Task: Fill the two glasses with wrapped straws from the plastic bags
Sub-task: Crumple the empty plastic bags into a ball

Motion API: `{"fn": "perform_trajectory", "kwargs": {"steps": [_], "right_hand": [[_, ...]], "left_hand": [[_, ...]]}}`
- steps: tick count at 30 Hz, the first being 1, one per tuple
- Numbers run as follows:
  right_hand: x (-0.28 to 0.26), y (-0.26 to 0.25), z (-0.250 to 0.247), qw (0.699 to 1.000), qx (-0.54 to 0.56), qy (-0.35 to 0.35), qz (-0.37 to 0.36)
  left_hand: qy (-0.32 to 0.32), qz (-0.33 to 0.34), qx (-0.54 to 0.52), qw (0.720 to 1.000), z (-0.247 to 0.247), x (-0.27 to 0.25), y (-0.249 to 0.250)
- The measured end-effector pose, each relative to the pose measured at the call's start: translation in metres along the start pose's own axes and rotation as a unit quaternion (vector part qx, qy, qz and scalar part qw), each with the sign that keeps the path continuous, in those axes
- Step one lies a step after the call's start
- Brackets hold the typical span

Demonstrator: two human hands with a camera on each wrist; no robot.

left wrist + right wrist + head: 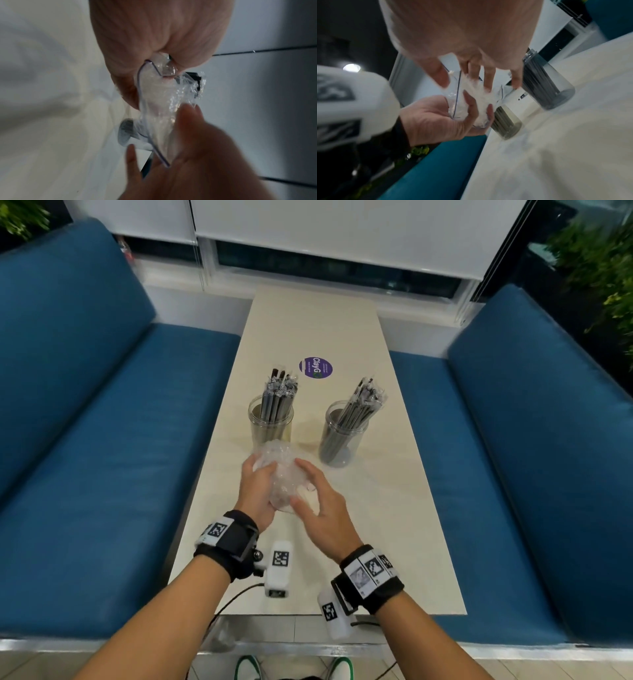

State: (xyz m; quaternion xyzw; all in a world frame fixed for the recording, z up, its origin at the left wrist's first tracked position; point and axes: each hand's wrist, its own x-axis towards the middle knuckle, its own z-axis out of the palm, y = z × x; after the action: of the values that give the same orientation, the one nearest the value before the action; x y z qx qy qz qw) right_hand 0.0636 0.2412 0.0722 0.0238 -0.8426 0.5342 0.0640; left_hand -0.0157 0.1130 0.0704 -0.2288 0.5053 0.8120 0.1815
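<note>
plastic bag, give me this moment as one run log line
plastic bag crumpled, over table | left hand grips it | right hand cups it | left jar, right jar behind, untouched

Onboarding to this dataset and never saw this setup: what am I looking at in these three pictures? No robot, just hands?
No robot: a person works bare-handed and wears three cameras. The wide picture is from the head, looking down. The two blurry close-ups are from the left wrist camera and right wrist camera, white boxes that look along the palm at the fingers. The pale table runs between blue benches. On it stand a left jar and a right jar, both clear and full of wrapped dark sticks, and a round purple sticker lies beyond them. The left hand cups a crumpled clear plastic bag with a zip edge, fingers curled round it. The right hand has its thumb on one side of the bag and fingers on the other.
</note>
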Motion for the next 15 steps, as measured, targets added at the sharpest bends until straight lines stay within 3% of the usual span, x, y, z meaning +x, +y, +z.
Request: {"fn": "perform_trajectory", "kwargs": {"steps": [2, 7, 10, 15], "right_hand": [[-0.009, 0.003, 0.001, 0.999, -0.018, -0.044, -0.008], [-0.005, 0.009, 0.0, 0.998, -0.023, 0.063, 0.004], [-0.002, 0.012, 0.003, 0.994, -0.064, 0.085, -0.016], [-0.002, 0.007, 0.01, 0.996, 0.007, 0.087, -0.025]], "left_hand": [[0.001, -0.008, -0.005, 1.0, -0.003, 0.0, 0.003], [-0.042, -0.04, 0.052, 0.997, -0.005, -0.008, -0.004], [-0.036, -0.017, 0.155, 0.987, -0.005, -0.014, 0.0], [-0.107, 0.045, 0.269, 0.956, -0.01, -0.024, 0.011]]}}
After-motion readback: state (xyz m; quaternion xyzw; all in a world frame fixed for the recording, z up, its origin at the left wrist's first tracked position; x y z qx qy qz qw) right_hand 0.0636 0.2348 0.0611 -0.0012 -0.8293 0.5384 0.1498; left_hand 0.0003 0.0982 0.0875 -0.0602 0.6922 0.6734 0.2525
